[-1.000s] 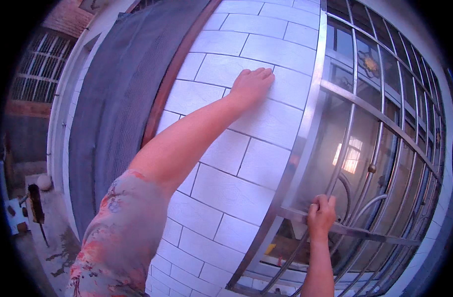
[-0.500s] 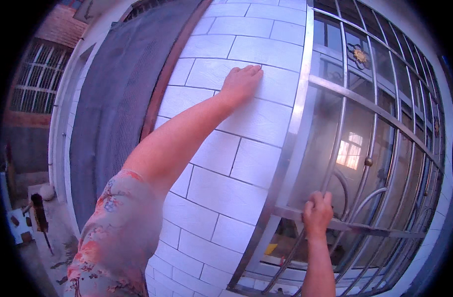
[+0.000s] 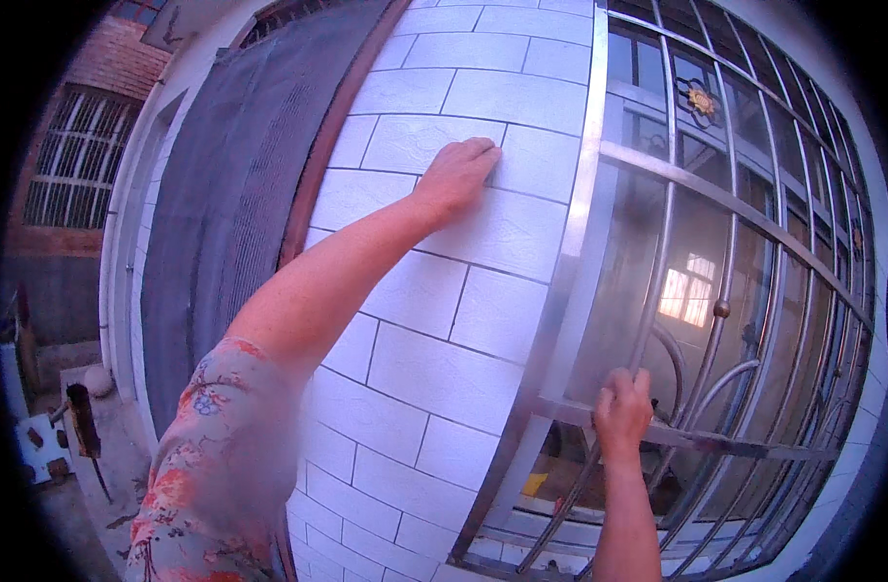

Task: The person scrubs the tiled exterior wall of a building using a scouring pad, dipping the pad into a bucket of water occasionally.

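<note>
My left hand [image 3: 456,178] is stretched up against the white tiled wall [image 3: 415,359], its fingers curled in near a dark joint line between tiles. Whatever those fingers may hold is hidden behind the hand. Lower and to the right, my right hand [image 3: 622,415] is closed round a bar of the metal window grille [image 3: 691,175], just at the grille's lower crossbar. Glass panes show behind the bars. A short sleeve with a flower print covers my left upper arm.
A dark cloth curtain [image 3: 230,184] hangs in a doorway left of the tiles, beside a reddish-brown frame. Far left is a brick building [image 3: 114,53] with a barred window. Several items stand low at the left, among them a dark brush-like object [image 3: 83,422]. Scrolled bars fill the grille.
My left hand has shifted a little left and slightly down over the tiles. My right hand stays at the same place on the grille. The view has moved slightly.
</note>
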`<state>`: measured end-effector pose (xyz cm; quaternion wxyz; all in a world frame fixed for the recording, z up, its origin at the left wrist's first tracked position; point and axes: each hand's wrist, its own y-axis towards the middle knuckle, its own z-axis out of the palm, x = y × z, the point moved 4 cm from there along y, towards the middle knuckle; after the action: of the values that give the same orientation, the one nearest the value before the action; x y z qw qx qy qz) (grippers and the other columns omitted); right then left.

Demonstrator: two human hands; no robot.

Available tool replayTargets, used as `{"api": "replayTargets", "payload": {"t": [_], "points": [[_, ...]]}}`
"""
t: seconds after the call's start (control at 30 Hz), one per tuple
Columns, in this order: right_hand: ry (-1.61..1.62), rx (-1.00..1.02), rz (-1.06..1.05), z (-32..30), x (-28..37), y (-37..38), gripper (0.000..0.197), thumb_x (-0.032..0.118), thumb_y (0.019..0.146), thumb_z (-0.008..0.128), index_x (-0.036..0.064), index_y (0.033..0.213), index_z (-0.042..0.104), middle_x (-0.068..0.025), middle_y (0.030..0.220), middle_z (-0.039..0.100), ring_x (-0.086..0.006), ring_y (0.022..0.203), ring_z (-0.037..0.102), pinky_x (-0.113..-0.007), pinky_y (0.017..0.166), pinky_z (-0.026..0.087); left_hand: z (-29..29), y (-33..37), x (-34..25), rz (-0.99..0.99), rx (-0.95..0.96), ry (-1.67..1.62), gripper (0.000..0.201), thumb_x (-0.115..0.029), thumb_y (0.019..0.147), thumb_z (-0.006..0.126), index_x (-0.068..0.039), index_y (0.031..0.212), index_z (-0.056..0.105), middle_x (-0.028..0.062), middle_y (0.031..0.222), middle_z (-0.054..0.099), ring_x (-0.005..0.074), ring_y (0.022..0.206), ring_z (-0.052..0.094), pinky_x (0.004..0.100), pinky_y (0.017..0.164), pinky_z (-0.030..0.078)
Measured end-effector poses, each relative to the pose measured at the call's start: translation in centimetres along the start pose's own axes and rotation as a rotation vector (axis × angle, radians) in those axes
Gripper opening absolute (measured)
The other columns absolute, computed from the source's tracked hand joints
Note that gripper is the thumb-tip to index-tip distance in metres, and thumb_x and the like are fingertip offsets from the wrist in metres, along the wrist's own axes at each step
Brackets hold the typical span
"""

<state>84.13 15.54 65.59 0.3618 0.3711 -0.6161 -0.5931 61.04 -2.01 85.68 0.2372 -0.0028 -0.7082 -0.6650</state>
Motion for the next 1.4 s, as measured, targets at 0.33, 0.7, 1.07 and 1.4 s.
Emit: {"api": "replayTargets", "payload": {"t": [0.33,0.7,1.07,1.4], "points": [[0.034,0.032,0.090,0.0,-0.1,0.0,0.008,0.003,0.069,0.052,0.0073,0.075,0.052,-0.0136,0.082,0.047,-0.0359,0.070,0.054,-0.045,0.059,0.042,-0.9,-0.1,1.0,-0.146,-0.099,-0.178,0.028,-0.003,0.079,0.052,-0.002,0.107,0.055,0.0156,0.109,0.051,0.0284,0.105,0.046,0.0344,0.095,0.037],[0.022,-0.012,0.063,0.1,-0.1,-0.1,0.009,0.000,0.068,0.051,0.0058,0.074,0.051,-0.0139,0.079,0.047,-0.0346,0.067,0.053,-0.043,0.058,0.042,-0.4,-0.4,1.7,0.155,-0.258,-0.110,0.011,-0.001,0.070,0.062,-0.001,0.081,0.060,0.0103,0.089,0.060,0.0267,0.091,0.055,0.0341,0.080,0.045],[0.027,-0.015,0.012,-0.1,0.2,0.1,0.011,-0.001,0.067,0.054,0.0070,0.074,0.050,-0.0132,0.082,0.045,-0.0335,0.067,0.054,-0.043,0.054,0.043,-0.2,4.7,2.5,0.078,-0.309,0.025,0.007,-0.005,0.076,0.058,-0.002,0.079,0.062,0.0103,0.088,0.061,0.0275,0.090,0.055,0.0340,0.080,0.045],[0.069,0.025,0.052,-0.3,0.0,-0.1,0.008,-0.001,0.069,0.051,0.0055,0.074,0.050,-0.0141,0.080,0.045,-0.0342,0.066,0.052,-0.042,0.058,0.041,-0.2,2.4,1.8,0.221,-0.198,0.048,0.005,-0.005,0.075,0.057,-0.002,0.074,0.061,0.0107,0.083,0.061,0.0279,0.085,0.055,0.0362,0.073,0.047]]}}
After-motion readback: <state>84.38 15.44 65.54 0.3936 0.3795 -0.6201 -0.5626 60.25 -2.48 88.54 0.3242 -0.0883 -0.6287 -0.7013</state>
